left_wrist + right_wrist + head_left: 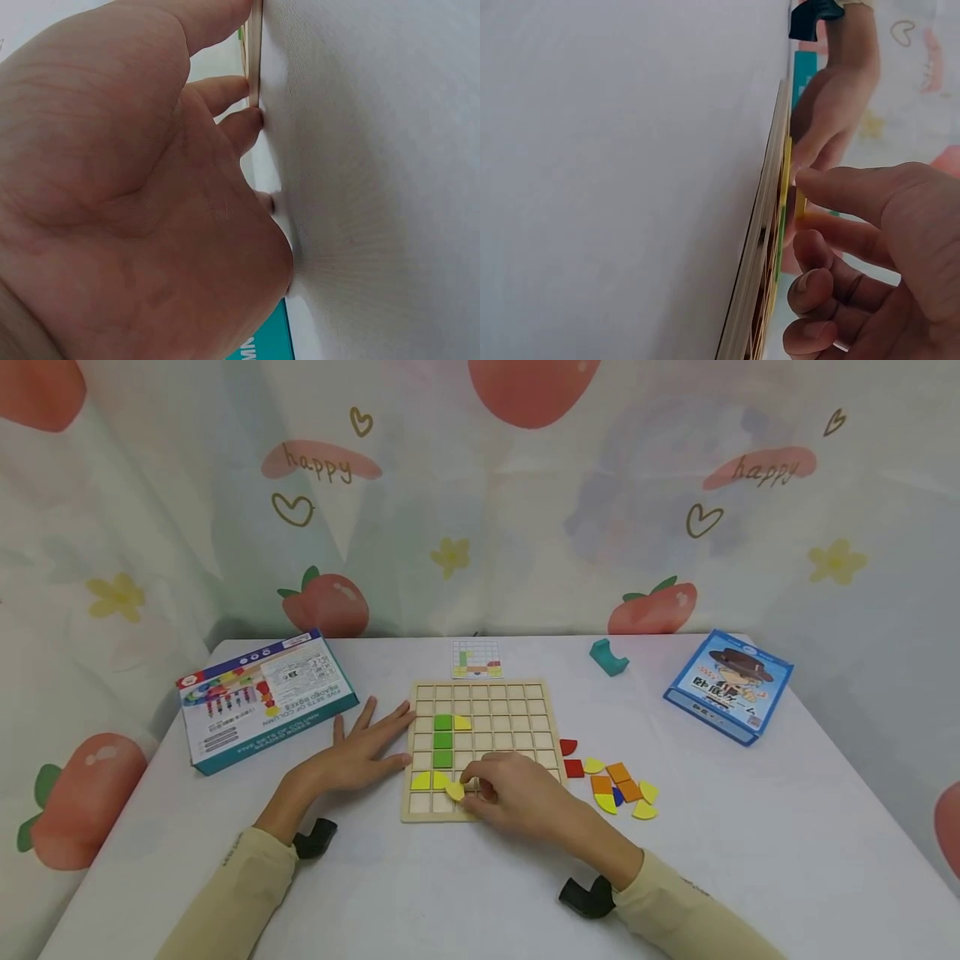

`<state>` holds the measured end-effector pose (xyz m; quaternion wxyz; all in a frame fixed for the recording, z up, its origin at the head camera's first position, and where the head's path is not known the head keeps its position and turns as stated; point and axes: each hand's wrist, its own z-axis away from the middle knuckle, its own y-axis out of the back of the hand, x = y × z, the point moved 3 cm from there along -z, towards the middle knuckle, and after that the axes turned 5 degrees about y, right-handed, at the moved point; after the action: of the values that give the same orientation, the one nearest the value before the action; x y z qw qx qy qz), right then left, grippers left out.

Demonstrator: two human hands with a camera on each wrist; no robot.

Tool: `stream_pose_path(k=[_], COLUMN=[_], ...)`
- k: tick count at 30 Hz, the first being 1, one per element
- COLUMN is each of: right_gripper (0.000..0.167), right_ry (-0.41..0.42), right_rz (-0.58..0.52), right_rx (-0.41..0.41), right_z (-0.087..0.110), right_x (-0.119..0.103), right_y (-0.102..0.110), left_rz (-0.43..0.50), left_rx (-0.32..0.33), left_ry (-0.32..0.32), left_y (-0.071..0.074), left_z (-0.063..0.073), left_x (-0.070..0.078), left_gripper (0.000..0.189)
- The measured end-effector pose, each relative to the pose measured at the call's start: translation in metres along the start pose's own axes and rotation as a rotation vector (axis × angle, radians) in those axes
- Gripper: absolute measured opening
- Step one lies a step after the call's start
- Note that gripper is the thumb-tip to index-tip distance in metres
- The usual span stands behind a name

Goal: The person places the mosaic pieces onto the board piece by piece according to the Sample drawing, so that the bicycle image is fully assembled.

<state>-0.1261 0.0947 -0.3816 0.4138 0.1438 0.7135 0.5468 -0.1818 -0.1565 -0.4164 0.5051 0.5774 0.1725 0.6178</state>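
Note:
A wooden grid board lies on the table. My right hand pinches a yellow quarter-circle piece between thumb and index finger, over the lower part of the board. In the right wrist view, that yellow piece is apart from the board, and the other fingers curl loosely. With fingers spread, my left hand touches the board's left edge by its thumb and a fingertip. Three green squares form a column in the grid. Yellow pieces sit in the lower left cells, and another yellow piece beside the top green square.
Right of the board lie loose red, orange, yellow and blue pieces. A small pattern card lies behind the board. A teal curved block is farther back. Boxes stand left and right.

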Motion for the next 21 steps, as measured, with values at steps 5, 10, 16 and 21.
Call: stream_pose_path(k=[5, 10, 16, 21], right_gripper=[0.02, 0.02, 0.022, 0.023], right_ry=[0.003, 0.031, 0.062, 0.07], right_rz=[0.012, 0.046, 0.051, 0.062], right_rx=[0.011, 0.013, -0.012, -0.018], right_z=[-0.005, -0.011, -0.017, -0.021], right_x=[-0.006, -0.013, -0.022, -0.027], right_y=[-0.003, -0.007, -0.014, -0.018], left_rz=[-0.007, -0.006, -0.008, -0.009], left_rx=[0.008, 0.01, 0.004, 0.004], left_ry=[-0.01, -0.012, -0.01, -0.015], left_y=[0.0, 0.001, 0.001, 0.001], left_z=[0.001, 0.001, 0.001, 0.001], left_x=[-0.001, -0.001, -0.002, -0.002], left_gripper=[0.075, 0.075, 0.075, 0.075])
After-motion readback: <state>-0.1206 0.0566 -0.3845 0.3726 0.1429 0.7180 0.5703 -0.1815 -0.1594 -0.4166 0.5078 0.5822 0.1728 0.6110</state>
